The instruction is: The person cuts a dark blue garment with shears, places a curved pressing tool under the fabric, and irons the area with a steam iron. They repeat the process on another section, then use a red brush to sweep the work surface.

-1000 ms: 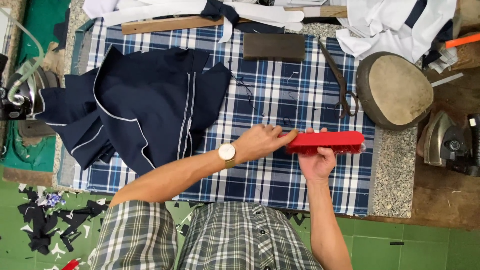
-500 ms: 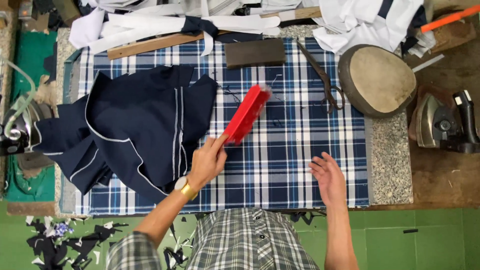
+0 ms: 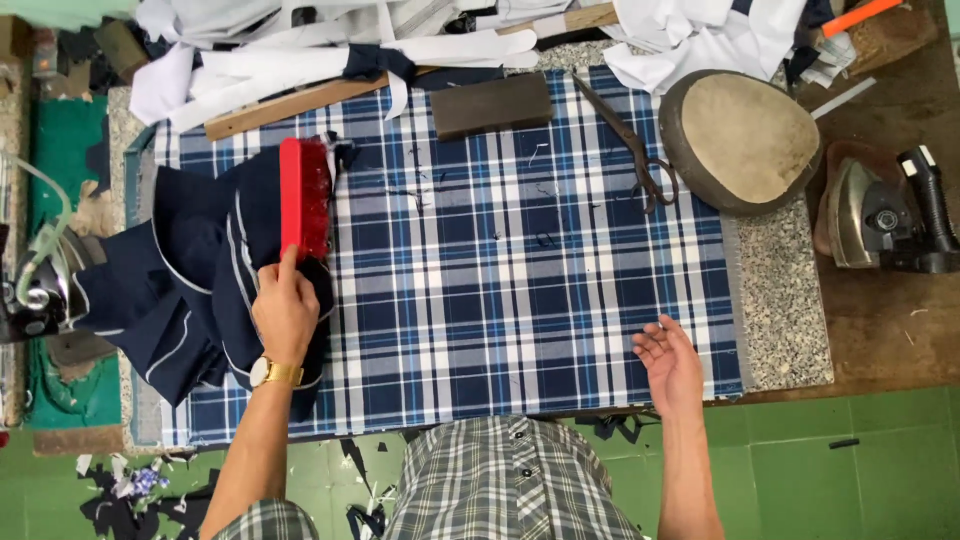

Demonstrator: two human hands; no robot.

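My left hand [image 3: 285, 308] grips the near end of the red brush [image 3: 305, 198], fingers closed on it; the brush lies lengthwise on the navy garment [image 3: 190, 275] at the left of the plaid cloth [image 3: 520, 270]. Bristle side is hard to make out, my hand hides the handle end. The garment's left part hangs past the cloth edge, its folds hiding its shape. My right hand [image 3: 672, 364] is free, fingers spread and loose, holding nothing, hovering at the near right edge of the cloth, well apart from the left. The middle of the cloth is open. Along the far edge: dark block [image 3: 492, 104], scissors [image 3: 630, 150], wooden stick [image 3: 300, 100] partly under white fabric [image 3: 300, 45]. The round pad [image 3: 740, 135] sits at the right edge, the iron [image 3: 885, 215] beyond it.
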